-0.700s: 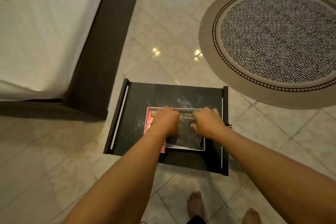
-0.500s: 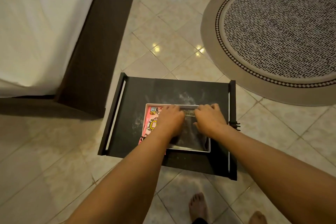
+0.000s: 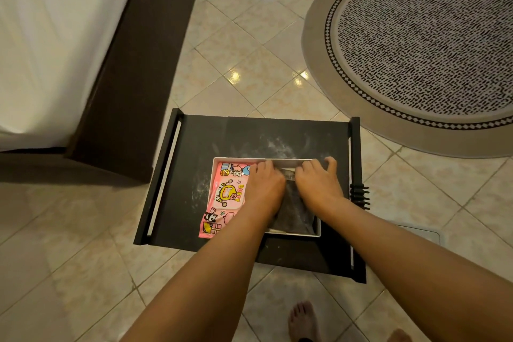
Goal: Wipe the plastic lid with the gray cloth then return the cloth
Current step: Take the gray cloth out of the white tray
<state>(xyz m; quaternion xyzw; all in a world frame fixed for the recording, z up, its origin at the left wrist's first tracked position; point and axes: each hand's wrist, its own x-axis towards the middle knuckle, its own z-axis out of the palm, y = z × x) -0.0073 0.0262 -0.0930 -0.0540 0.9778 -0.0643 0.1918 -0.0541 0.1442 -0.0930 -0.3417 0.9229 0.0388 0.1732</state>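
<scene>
A white-rimmed shallow plastic lid (image 3: pixel 239 159) lies on a low black table (image 3: pixel 236 133). Inside it, on the right, lies the gray cloth (image 3: pixel 294 212), dusty with white specks. My left hand (image 3: pixel 263 184) and my right hand (image 3: pixel 319 184) rest side by side on the cloth's far part, fingers curled down onto its far edge next to the lid's far rim. A pink cartoon-printed packet (image 3: pixel 227 194) fills the lid's left part, partly under my left wrist. The hands hide much of the cloth.
White dust streaks the black table top. A black comb-like clip (image 3: pixel 359 196) hangs on the table's right rail. A bed with a white sheet (image 3: pixel 41 36) and a dark frame (image 3: pixel 133 78) stands at left, a round patterned rug (image 3: pixel 422 44) at right. My bare feet (image 3: pixel 304 319) are below.
Both hands have stayed together at the cloth's far edge. The view has tilted slightly, so the table sits a little more to the right in frame.
</scene>
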